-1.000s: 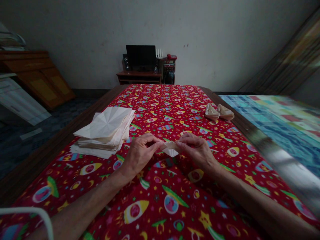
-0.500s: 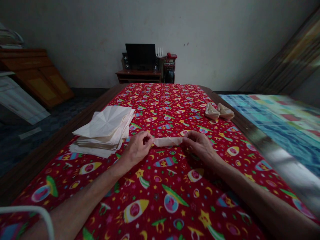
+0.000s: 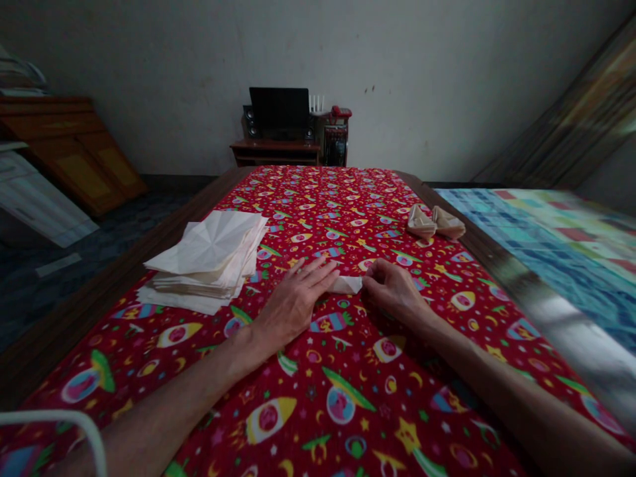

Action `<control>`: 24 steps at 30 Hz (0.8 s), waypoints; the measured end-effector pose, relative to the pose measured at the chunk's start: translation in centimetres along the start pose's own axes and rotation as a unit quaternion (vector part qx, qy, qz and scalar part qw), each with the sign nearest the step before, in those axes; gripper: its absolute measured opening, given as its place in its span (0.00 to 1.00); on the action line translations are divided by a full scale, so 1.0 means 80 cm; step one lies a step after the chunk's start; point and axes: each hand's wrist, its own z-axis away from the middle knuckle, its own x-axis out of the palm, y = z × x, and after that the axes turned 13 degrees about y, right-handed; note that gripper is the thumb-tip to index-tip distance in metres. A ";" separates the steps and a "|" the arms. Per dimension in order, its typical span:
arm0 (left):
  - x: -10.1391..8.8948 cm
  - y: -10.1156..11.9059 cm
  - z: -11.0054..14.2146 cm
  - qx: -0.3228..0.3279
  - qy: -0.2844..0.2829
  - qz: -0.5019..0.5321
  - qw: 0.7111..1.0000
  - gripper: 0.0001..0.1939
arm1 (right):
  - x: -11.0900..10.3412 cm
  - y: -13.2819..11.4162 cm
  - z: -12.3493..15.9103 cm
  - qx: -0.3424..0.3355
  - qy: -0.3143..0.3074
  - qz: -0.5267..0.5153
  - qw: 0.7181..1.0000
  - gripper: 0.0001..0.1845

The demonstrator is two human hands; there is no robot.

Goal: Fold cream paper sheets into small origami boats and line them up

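Observation:
A narrow folded strip of white paper (image 3: 346, 285) lies on the red patterned cloth (image 3: 318, 371) between my hands. My left hand (image 3: 301, 298) rests flat over the strip's left part, fingers stretched out and covering that end. At the strip's right end, my right hand (image 3: 392, 288) pinches the tip between thumb and curled fingers. To the left is a stack of creased paper sheets (image 3: 209, 255), its top sheet marked with fold lines that fan out from the middle. Two folded paper pieces (image 3: 422, 222) sit close together at the right edge of the cloth.
A white curved tube (image 3: 74, 416) shows at the lower left. Beyond the table's far end stand a monitor (image 3: 279, 111) with speakers and a red telephone (image 3: 341, 111). A wooden cabinet (image 3: 79, 159) is on the left, and a bed with a patterned cover (image 3: 536, 258) on the right.
My left hand has let go of its pinch on the strip's left end and moved right, now lying flat over the paper. My right hand keeps its pinch in nearly the same place.

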 end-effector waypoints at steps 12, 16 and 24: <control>-0.002 0.019 0.000 -0.026 -0.120 0.014 0.992 0.24 | -0.006 -0.008 0.002 -0.039 0.005 0.077 0.996 0.05; -0.003 0.020 -0.001 -0.029 -0.119 0.021 0.992 0.23 | -0.011 -0.010 0.013 -0.182 0.038 0.173 0.967 0.07; 0.004 0.015 0.003 -0.008 -0.105 0.032 0.994 0.22 | 0.007 -0.029 0.053 -0.361 -0.103 0.184 0.908 0.26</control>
